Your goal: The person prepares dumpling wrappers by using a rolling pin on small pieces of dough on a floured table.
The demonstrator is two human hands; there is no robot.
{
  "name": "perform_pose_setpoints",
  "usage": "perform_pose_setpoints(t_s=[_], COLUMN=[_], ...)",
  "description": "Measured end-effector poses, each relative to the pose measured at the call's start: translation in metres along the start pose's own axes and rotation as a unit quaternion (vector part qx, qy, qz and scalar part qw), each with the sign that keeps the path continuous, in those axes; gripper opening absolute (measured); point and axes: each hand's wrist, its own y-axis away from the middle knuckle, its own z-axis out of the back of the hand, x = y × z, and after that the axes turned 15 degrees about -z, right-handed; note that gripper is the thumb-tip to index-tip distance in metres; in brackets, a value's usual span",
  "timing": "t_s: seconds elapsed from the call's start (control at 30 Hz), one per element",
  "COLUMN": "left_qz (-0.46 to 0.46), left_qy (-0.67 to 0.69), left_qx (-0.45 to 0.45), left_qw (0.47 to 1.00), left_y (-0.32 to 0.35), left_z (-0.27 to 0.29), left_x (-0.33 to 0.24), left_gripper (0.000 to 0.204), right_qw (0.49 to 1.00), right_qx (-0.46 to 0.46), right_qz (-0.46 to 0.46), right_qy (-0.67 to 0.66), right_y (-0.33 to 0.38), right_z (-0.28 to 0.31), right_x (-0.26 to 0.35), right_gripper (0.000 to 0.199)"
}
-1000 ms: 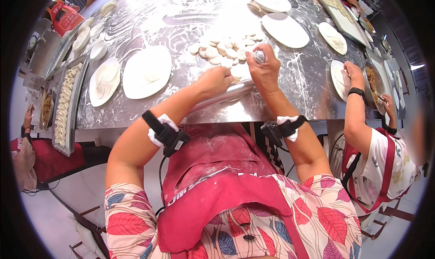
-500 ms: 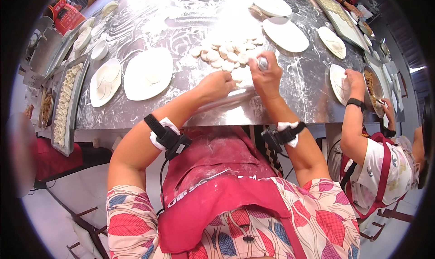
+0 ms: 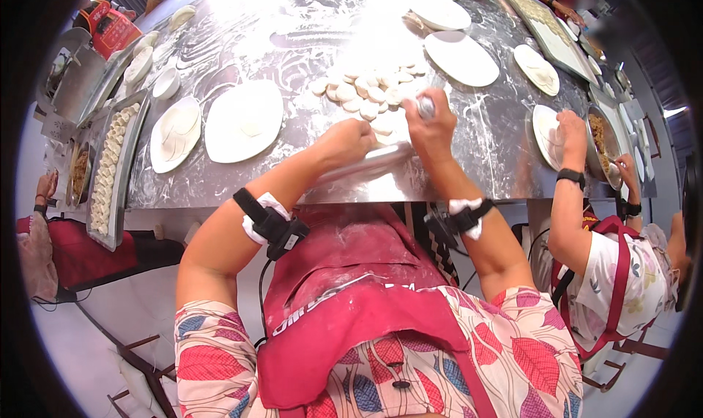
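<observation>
My left hand (image 3: 347,143) is closed, its fingertips pinching the near edge of a thin dough wrapper (image 3: 395,131). My right hand (image 3: 433,130) is wrapped round a metal rolling pin, whose rounded silver end (image 3: 425,107) pokes out of the fist; the fingers hide much of the rest. Just beyond my hands lies a loose heap of small flattened dough pieces (image 3: 363,90). Flour is smeared over the steel table (image 3: 315,59) around them.
Left of my arm are a white plate (image 3: 233,146) with a wrapper, another plate (image 3: 162,160) with stacked wrappers, a small bowl (image 3: 167,83) and a tray of dumplings (image 3: 116,165). An oval plate (image 3: 461,58) lies beyond my right hand. A co-worker's hand (image 3: 571,136) is at the right.
My left hand has drawn slightly left and nearer to me. My right hand keeps its grip and has barely moved. At the far left, another person's hand and sleeve have come into sight.
</observation>
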Motion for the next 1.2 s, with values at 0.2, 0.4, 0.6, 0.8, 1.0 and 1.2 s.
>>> perform_pose_setpoints(t_s=[0.2, 0.4, 0.6, 0.8, 1.0, 1.2], left_qz=[-0.085, -0.035, 0.094, -0.013, -0.008, -0.027], left_qy=[-0.084, 0.027, -0.107, -0.060, -0.186, -0.282], left_qx=[-0.008, -0.135, -0.286, -0.146, -0.047, -0.083], left_qw=[0.993, 0.990, 0.948, 0.987, 0.981, 0.955], left_y=[0.011, 0.055, 0.103, 0.037, -0.028, -0.034], left_z=[-0.017, 0.091, 0.168, 0.096, 0.006, -0.024], left_x=[0.006, 0.028, 0.072, 0.035, -0.005, -0.011], left_gripper=[0.016, 0.014, 0.037, 0.016, 0.028, 0.034], right_qw=[0.997, 0.987, 0.986, 0.989, 0.922, 0.922], right_qx=[0.047, 0.072, 0.097, 0.109, 0.234, 0.237], right_qz=[-0.050, -0.110, -0.070, -0.035, -0.231, -0.247], right_qy=[-0.021, -0.092, -0.117, -0.096, -0.202, -0.180], right_y=[0.071, 0.065, 0.057, 0.042, 0.032, 0.035], right_z=[0.067, 0.062, 0.058, 0.063, 0.064, 0.068], right_x=[-0.010, -0.001, 0.002, 0.005, 0.020, 0.026], right_gripper=[0.023, 0.022, 0.019, 0.006, 0.009, 0.009])
